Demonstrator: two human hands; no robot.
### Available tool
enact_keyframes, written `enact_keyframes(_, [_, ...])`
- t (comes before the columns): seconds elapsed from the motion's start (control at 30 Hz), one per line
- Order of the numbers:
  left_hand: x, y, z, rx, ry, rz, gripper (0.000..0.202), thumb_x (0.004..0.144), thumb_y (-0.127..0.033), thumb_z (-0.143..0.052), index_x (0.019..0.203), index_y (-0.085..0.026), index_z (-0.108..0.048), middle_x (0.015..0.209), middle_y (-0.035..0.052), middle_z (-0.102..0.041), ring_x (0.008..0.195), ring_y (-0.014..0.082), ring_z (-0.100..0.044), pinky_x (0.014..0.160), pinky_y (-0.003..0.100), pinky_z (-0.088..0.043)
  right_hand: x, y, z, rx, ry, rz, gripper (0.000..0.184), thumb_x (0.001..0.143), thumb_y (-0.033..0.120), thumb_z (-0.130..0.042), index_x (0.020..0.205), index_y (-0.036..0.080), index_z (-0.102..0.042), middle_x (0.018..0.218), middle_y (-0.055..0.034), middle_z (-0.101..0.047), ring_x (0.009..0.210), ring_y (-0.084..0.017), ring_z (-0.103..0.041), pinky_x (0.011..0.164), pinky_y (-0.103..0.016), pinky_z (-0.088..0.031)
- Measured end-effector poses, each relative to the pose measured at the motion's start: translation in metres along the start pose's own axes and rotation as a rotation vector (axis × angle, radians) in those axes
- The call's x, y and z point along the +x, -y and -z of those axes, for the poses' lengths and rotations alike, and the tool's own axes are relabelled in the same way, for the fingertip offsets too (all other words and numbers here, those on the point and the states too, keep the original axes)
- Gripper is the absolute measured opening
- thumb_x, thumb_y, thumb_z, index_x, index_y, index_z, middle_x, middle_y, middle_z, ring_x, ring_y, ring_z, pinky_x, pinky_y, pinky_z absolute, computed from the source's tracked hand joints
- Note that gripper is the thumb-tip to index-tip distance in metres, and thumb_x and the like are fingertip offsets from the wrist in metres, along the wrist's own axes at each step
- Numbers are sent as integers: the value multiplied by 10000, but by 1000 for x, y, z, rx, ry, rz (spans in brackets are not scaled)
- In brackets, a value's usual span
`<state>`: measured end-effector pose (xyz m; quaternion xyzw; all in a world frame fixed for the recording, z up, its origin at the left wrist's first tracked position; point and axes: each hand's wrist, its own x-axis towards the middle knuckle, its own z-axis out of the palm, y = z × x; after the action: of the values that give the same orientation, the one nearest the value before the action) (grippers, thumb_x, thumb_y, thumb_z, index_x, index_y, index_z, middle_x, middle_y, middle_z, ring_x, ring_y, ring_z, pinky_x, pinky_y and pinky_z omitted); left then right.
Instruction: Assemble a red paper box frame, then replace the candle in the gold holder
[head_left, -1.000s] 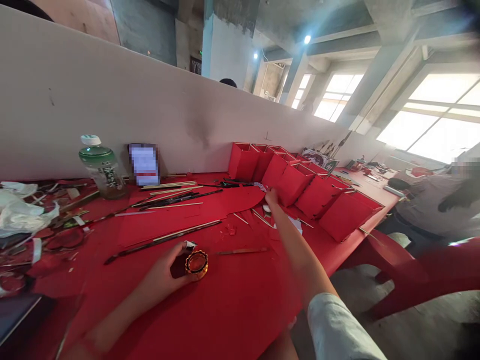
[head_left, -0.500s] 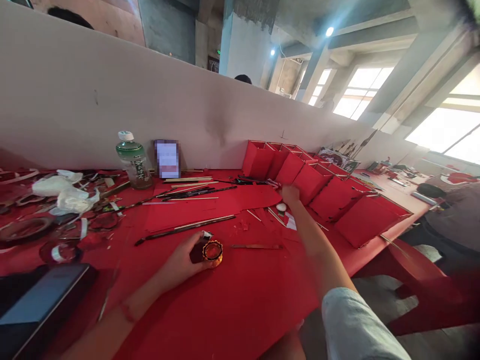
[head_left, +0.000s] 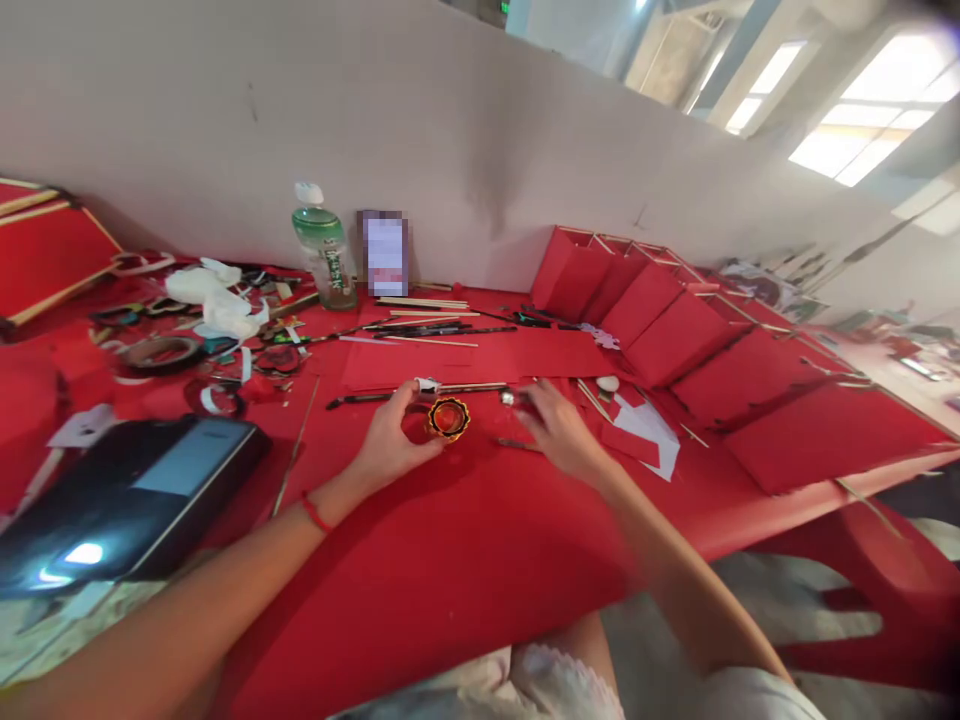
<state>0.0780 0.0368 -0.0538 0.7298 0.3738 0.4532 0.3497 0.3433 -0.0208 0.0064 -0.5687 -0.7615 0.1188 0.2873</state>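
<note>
My left hand [head_left: 394, 445] is closed round a small red and gold ring-shaped ornament [head_left: 448, 417], holding it against the red table [head_left: 465, 560]. My right hand [head_left: 559, 435] lies a short way to its right, blurred by motion, with its fingers curled near a small shiny bead-like object [head_left: 508, 398] and a thin stick [head_left: 517, 443]. Whether that hand grips anything is unclear. A long dark stick [head_left: 420, 392] lies just behind both hands.
Red paper boxes [head_left: 675, 330] stand in a row at the right rear. A green-capped bottle [head_left: 324, 248] and a phone [head_left: 385, 253] lean by the white partition. A dark flat device [head_left: 135, 490] sits at the left, with tape rolls and scraps [head_left: 202, 330] behind it. Bamboo sticks [head_left: 424, 315] lie mid-table.
My right hand has drawn back from the red boxes to a spot beside the ornament. The view has tipped downward and swung left. My left hand kept hold of the ornament.
</note>
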Motion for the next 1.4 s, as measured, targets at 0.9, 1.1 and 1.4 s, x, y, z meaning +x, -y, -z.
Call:
enact_keyframes(0.9, [-5, -12, 2, 181, -64, -134, 425, 733, -328, -726, 1108, -196, -575, 1087, 69, -737, 1020, 227, -705, 944, 355, -562, -4, 59, -32, -364, 96, -160, 432, 1009, 579, -460, 854, 222, -649, 818, -66, -702, 696, -196, -637, 567, -287, -249])
enact_keyframes(1.1, [-6, -15, 1, 113, -34, -94, 434, 724, -331, -737, 1095, -195, -558, 1069, 69, -737, 944, 202, -707, 901, 340, -574, -2, 69, -30, -387, 73, -242, 428, 950, 621, -530, 908, 229, -699, 858, -98, -700, 734, -240, -666, 578, -290, -303])
enact_keyframes(1.4, [-8, -13, -1, 46, -9, -77, 484, 694, -349, -789, 1075, -199, -532, 1021, 71, -741, 928, 206, -730, 885, 339, -591, -2, 71, -32, -434, 18, -244, 341, 845, 557, -637, 814, 226, -711, 816, -100, -698, 713, -230, -641, 561, -295, -318])
